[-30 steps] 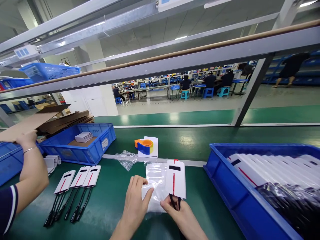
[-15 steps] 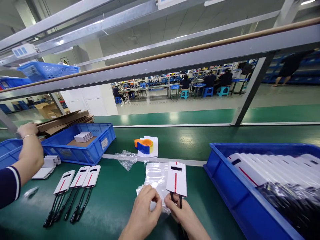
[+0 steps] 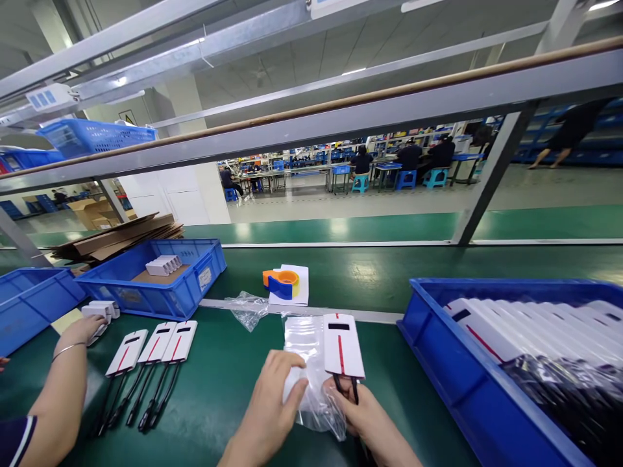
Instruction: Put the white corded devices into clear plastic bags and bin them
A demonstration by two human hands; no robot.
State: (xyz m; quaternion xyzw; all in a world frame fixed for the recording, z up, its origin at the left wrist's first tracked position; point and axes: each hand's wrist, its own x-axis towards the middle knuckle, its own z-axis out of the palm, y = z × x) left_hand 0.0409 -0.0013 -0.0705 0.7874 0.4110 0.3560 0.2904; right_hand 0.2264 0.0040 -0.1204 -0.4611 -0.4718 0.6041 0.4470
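My right hand [image 3: 363, 415] is closed round the black cables below a flat white sleeve [image 3: 343, 347] with a red stripe and a dark slot. Its thumb and fingers are also at the edge of the clear plastic bags [image 3: 304, 340], but whether they pinch the film is unclear. My left hand [image 3: 272, 399] is at the lower left of these bags, thumb and forefinger apart, with nothing visible between them. Further left, several similar white sleeves with cables [image 3: 179, 342] lie in a row on the green table [image 3: 214, 389].
A deep blue bin [image 3: 438, 363] at right holds many white sleeves with cables. An orange and blue tape dispenser [image 3: 282, 283] lies on white card at the back. Blue crates [image 3: 146, 298] stand at left, where a co-worker's hand [image 3: 85, 327] reaches to folded white pieces.
My left thumb and forefinger have spread apart from a near pinch. The bag film by my right hand has shifted lower. The co-worker's hand has come down from the cardboard to the white pieces.
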